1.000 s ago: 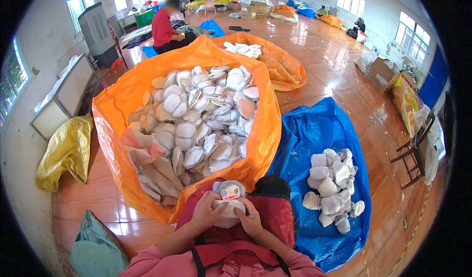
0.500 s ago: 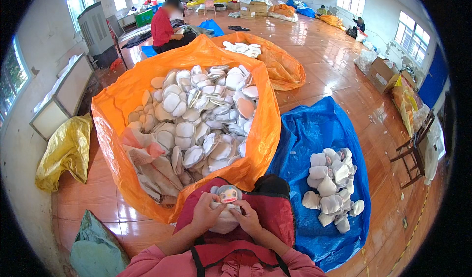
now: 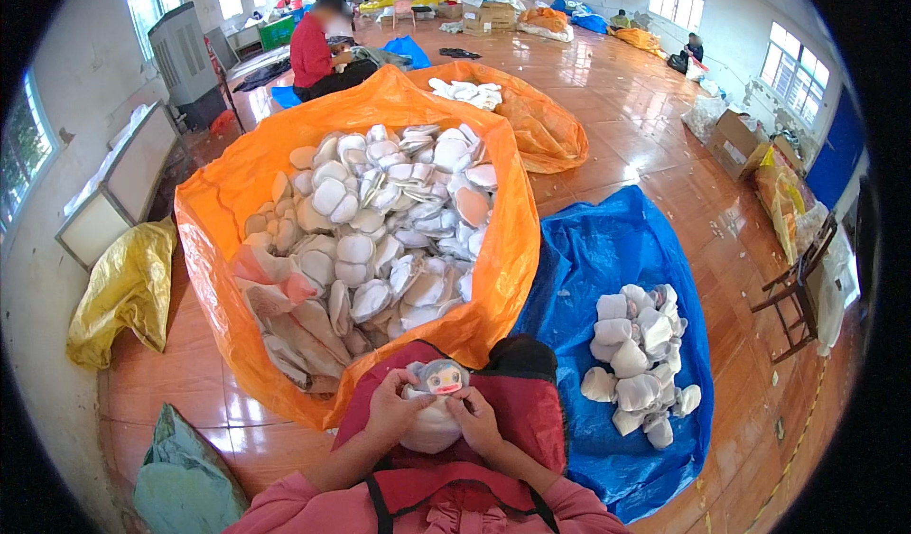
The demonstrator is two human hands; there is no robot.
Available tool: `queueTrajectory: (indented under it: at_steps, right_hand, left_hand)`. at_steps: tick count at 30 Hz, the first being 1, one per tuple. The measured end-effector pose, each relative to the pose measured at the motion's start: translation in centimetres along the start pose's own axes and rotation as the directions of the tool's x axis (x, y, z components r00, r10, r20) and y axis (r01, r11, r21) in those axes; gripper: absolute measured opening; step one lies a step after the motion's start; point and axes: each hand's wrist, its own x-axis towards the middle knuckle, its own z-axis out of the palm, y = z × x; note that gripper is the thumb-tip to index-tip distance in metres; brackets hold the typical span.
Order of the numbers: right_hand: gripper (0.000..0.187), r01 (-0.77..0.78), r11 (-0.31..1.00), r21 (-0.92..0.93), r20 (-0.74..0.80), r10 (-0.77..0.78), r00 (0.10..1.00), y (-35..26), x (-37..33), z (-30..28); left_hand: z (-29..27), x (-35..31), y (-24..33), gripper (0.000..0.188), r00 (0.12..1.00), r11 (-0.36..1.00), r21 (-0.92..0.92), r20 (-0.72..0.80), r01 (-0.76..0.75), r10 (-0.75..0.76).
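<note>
Over my lap I hold a small doll head (image 3: pixel 444 379) with a grey fuzzy covering, big eyes and a red mouth, facing up. A white rounded cloth piece (image 3: pixel 433 432) bulges just below the face; how the two join is hard to make out. My left hand (image 3: pixel 392 413) is closed on the left side, its fingers at the grey covering and its thumb by the face. My right hand (image 3: pixel 477 421) pinches at the right, where the face meets the white piece. A dark red apron (image 3: pixel 522 413) lies beneath.
Ahead stands a large open orange sack (image 3: pixel 228 188) full of white padded pieces (image 3: pixel 356 249). At right, a blue sheet (image 3: pixel 607 235) carries a pile of white stuffed pieces (image 3: pixel 631 359). A wooden chair (image 3: pixel 797 297) stands far right. Beyond the sack a person in red (image 3: pixel 313 55) sits working.
The fingers of both hands have moved slightly apart around the doll head. More of the white piece shows below the face.
</note>
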Motion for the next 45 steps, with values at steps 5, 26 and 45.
queueTrajectory:
  at_steps: [5, 26, 45]
  right_hand:
    - [0.009, 0.02, 0.983, 0.184, -0.084, -0.005, 0.996, -0.5, 0.3, -0.2]
    - [0.048, -0.064, 0.865, 0.497, -0.069, 0.113, 0.991, -1.4, 1.0, -0.2]
    - [0.031, -0.157, 0.827, 0.54, -0.009, 0.192, 0.981, -0.5, 0.8, -0.2]
  left_hand:
    - [0.3, 0.9, 0.0, 0.053, 0.966, 0.91, -0.327, 0.132, 0.256, -0.224]
    - [0.7, 1.2, 1.7, 0.062, 0.879, 0.767, -0.482, 0.423, 0.423, -0.218]
    - [0.2, 0.8, 2.0, 0.041, 0.962, 0.895, 0.44, 0.267, -0.069, -0.057]
